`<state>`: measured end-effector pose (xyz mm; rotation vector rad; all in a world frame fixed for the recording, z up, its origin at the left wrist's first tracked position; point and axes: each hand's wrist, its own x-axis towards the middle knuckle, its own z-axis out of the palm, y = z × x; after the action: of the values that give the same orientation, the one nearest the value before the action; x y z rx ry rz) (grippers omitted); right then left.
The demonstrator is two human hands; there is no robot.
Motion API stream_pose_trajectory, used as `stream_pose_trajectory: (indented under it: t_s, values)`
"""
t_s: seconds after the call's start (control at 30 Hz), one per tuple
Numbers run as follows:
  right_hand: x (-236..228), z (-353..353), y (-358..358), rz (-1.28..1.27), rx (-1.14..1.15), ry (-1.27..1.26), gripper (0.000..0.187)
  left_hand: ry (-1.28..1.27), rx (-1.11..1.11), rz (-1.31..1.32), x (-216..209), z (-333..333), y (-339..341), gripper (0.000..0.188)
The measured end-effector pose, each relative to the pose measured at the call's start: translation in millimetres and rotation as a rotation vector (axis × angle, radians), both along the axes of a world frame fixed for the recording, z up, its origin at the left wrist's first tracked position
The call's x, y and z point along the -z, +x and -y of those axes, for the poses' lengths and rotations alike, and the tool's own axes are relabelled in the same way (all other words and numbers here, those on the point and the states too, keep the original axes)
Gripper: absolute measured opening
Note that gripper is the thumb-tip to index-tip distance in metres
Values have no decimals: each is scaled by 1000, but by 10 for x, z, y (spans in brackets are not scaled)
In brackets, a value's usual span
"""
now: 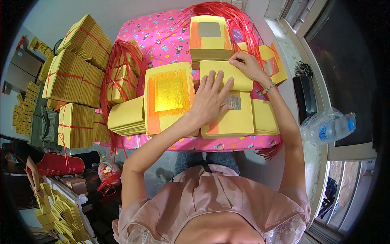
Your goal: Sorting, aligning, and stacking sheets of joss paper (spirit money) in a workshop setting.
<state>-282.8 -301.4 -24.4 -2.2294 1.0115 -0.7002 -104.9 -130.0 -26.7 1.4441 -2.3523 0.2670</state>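
Fingers spread, my left hand (pixel 210 97) lies flat across a folded yellow paper sheet (pixel 239 83) and the stack below it. My right hand (pixel 247 66) pinches the far right corner of that sheet. Under them sits a stack of yellow paper (pixel 229 124) with a silver patch and an orange band. Just left is another yellow stack (pixel 172 87), its top sheet bearing a gold foil square in an orange border. Beyond my hands stands a thick yellow stack (pixel 210 42) with a silver square on top.
Red-tied yellow paper bundles (pixel 73 79) pile up at the left. Red ribbon strands (pixel 243 24) hang over the far side of the pink patterned table (pixel 162 49). A bagged plastic bottle (pixel 335 129) is at the right. Lower left, another person's hand (pixel 36 179) is near yellow paper.
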Motion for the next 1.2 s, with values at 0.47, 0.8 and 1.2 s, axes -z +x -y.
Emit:
stream_pose_trajectory:
  t_s: [0.47,0.8,1.2]
  values:
    - [59,81,218,-109,-118,-71,25,66,5,-36,77,100,9,80]
    - [82,98,235,-127,-160,-128,21,67,-5,-52,98,68,-19,78]
    - [93,27,220,-123,-147,-105,21,132,10,-70,175,24,-51,80]
